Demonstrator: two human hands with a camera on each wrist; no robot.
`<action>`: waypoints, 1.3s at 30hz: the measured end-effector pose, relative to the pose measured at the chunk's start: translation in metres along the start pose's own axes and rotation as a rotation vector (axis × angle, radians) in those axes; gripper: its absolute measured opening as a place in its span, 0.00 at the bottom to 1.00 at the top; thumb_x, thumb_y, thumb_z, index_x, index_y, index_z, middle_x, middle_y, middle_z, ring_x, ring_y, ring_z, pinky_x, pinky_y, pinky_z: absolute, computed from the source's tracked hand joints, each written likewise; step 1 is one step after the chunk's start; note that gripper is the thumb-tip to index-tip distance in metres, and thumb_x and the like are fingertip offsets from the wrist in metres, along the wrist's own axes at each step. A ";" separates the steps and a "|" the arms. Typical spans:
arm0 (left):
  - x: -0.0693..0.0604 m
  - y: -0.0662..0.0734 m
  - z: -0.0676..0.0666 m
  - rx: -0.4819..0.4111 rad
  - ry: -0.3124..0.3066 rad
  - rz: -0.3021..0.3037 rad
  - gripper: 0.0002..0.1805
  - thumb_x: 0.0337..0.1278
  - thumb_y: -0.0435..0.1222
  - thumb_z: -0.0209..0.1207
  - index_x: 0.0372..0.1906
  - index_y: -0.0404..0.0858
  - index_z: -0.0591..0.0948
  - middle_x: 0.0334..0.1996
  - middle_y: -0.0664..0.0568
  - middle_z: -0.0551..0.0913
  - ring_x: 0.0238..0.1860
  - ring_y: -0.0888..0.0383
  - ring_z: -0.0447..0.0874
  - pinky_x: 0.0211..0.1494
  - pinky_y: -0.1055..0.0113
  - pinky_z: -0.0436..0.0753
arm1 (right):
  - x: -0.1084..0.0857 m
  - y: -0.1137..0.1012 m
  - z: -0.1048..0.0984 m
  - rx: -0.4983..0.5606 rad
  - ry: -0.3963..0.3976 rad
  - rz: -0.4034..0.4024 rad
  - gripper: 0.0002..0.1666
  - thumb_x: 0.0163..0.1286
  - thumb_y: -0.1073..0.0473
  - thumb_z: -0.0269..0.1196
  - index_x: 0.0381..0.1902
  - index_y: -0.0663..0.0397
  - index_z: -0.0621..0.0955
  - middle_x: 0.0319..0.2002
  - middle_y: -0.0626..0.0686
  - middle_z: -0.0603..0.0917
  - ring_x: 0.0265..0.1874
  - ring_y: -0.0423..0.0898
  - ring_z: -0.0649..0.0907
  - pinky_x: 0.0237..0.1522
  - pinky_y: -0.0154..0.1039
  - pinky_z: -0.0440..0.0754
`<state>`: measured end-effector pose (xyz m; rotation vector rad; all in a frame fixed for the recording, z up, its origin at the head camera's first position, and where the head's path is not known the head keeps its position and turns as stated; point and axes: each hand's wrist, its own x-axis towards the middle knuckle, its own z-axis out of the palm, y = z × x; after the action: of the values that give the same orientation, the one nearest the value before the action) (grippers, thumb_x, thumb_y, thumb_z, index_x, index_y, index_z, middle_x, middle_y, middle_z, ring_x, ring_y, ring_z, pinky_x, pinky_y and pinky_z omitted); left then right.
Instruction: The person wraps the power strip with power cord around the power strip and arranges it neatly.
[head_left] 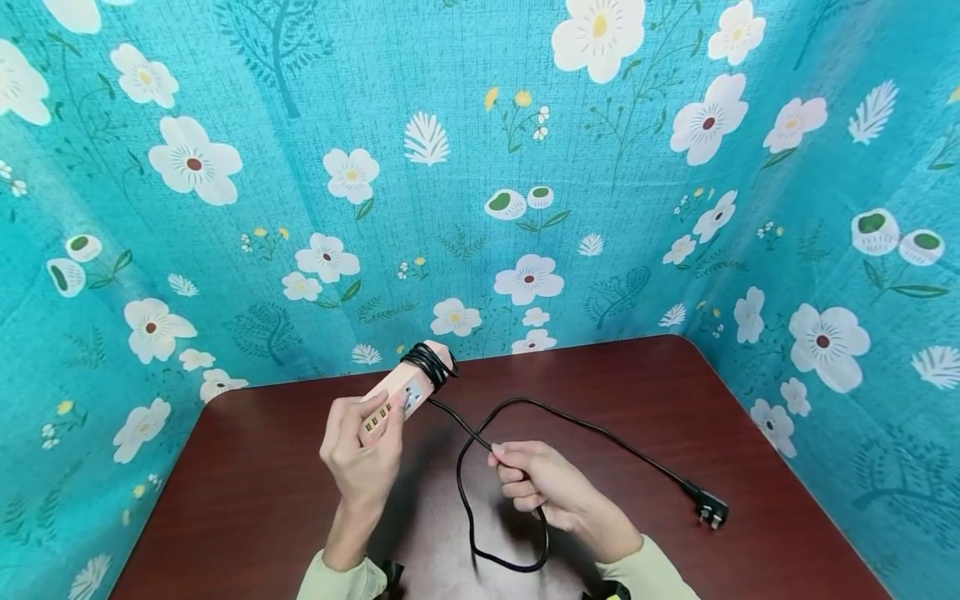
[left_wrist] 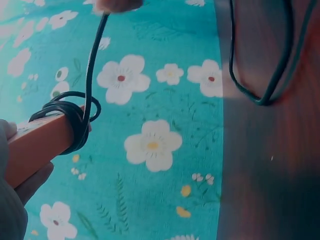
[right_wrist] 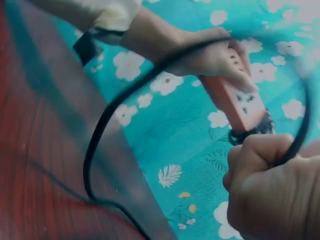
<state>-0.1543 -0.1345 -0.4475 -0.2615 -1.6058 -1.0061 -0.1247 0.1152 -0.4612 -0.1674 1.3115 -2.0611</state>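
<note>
My left hand point(head_left: 365, 450) grips the near end of a pink power strip point(head_left: 397, 397), held up over the table and tilted. Its sockets show in the head view. Several turns of black cord point(head_left: 429, 364) are wound around the strip's far end, also seen in the left wrist view as coils point(left_wrist: 75, 122). From there the cord runs to my right hand point(head_left: 551, 492), whose fingers are curled round it. Past that hand the cord loops down and crosses over to the plug point(head_left: 709, 507), which lies on the right side of the table.
A dark red-brown table point(head_left: 247, 475) with rounded far corners lies beneath the hands. Blue-green floral cloth point(head_left: 450, 225) stands behind it and along both sides.
</note>
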 end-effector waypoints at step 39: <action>0.005 0.013 -0.007 0.114 -0.369 -0.013 0.12 0.43 0.33 0.81 0.34 0.39 0.89 0.28 0.48 0.80 0.29 0.57 0.82 0.29 0.71 0.80 | -0.025 -0.046 0.024 -1.260 0.525 -0.925 0.05 0.69 0.60 0.72 0.39 0.42 0.90 0.19 0.35 0.68 0.19 0.26 0.61 0.23 0.21 0.62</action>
<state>-0.1422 -0.1333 -0.4373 -0.3745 -1.9937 -0.9081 -0.1171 0.1240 -0.4047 -0.9659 3.1580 -1.5431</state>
